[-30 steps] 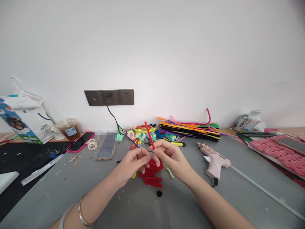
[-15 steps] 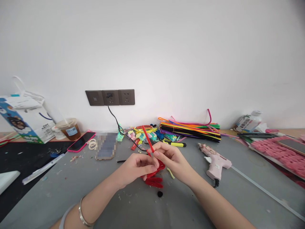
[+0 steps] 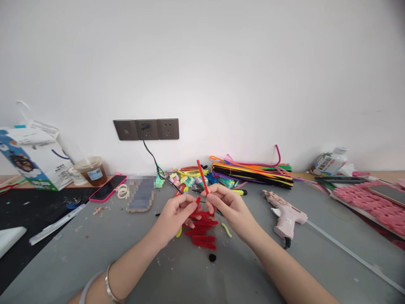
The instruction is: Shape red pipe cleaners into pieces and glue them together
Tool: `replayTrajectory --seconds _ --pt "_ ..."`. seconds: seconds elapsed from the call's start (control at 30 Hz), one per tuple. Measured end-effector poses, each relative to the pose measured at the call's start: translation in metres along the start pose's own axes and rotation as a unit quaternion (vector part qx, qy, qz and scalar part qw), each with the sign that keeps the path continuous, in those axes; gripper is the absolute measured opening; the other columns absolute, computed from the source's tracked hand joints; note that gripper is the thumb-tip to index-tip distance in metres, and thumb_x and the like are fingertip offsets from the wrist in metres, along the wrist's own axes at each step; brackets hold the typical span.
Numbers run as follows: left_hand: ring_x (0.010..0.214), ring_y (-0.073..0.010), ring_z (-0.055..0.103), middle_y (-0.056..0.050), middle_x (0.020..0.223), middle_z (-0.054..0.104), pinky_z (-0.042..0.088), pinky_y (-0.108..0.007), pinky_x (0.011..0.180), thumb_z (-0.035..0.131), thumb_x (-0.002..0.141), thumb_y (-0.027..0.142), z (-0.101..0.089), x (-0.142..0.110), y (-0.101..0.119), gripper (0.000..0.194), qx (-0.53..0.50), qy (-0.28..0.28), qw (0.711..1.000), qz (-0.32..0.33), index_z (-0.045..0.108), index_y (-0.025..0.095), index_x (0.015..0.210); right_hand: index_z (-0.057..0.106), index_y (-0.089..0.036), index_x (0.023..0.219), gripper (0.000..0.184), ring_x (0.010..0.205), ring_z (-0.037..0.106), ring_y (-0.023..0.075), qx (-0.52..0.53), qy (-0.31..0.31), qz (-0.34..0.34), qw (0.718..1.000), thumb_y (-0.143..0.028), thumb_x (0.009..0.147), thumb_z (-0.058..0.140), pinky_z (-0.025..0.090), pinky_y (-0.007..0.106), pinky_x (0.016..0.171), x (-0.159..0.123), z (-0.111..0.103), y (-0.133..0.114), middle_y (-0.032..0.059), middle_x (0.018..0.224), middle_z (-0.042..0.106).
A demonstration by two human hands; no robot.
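Observation:
Between the thumb and fingers of my right hand (image 3: 228,207) stands a red pipe cleaner (image 3: 201,174), its free end pointing up and slightly left. My left hand (image 3: 176,216) is just beside it, pinching a short red pipe cleaner piece (image 3: 198,200). A small gap separates the two hands. Under them lie several folded red pipe cleaner pieces (image 3: 204,242), partly hidden by my fingers. A black round bit (image 3: 212,257) rests nearer to me, and a pale yellow curved piece (image 3: 226,230) is to the right of the red ones.
A pink glue gun (image 3: 288,217) lies on the right with a black cord. Bundled colourful pipe cleaners (image 3: 253,173) lie along the wall. Two phones, a black-and-pink one (image 3: 108,188) and a blurred one (image 3: 141,194), and a drink cup (image 3: 91,171) are at left.
My hands have moved apart. The left hand has shifted left with a short red piece, and the upright red pipe cleaner has moved slightly right, exposing more red pieces below.

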State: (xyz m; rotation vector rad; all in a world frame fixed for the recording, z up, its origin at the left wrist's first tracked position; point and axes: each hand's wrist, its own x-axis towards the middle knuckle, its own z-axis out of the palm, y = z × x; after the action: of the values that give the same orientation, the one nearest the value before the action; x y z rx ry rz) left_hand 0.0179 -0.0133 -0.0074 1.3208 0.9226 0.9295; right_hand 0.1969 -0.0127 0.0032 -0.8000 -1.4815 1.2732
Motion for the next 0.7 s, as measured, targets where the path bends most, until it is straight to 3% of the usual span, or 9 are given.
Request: replayTrajectory --seconds 0.2,0.47,0.7 --pt "0.086 -0.0171 0.068 -0.007 0.091 0.071 0.056 -0.027 0.075 0.071 0.08 0.046 -0.002 0.0016 0.0027 0.031 -0.08 0.084 0.993 0.031 0.065 0.017 0.088 0.058 -0.019 0.09 0.032 0.056 0.045 0.0119 0.017 0.03 -0.002 0.999 -0.05 0.087 0.061 0.038 0.026 0.059 0.0018 -0.0025 0.0038 -0.0042 0.059 0.05" --pt "0.09 -0.0181 0.069 -0.005 0.089 0.073 0.056 -0.026 0.078 0.076 0.077 0.036 -0.0019 0.0024 -0.0011 0.024 -0.104 0.086 0.99 0.037 0.065 0.017 0.086 0.061 -0.02 0.093 0.031 0.064 0.049 0.0136 -0.021 0.035 0.019 0.999 -0.049 0.084 0.065 0.04 0.025 0.059 0.0011 -0.002 0.0042 -0.0005 0.07 0.056" --pt "0.089 -0.0155 0.07 -0.004 0.089 0.073 0.055 -0.022 0.078 0.081 0.073 0.032 -0.0021 0.0036 0.0009 0.026 -0.149 0.111 0.982 0.025 0.067 0.017 0.09 0.061 -0.019 0.087 0.032 0.069 0.053 0.0136 -0.021 -0.027 0.028 0.999 -0.05 0.082 0.068 0.042 0.025 0.061 0.0023 0.0001 0.0087 0.0016 0.081 0.062"
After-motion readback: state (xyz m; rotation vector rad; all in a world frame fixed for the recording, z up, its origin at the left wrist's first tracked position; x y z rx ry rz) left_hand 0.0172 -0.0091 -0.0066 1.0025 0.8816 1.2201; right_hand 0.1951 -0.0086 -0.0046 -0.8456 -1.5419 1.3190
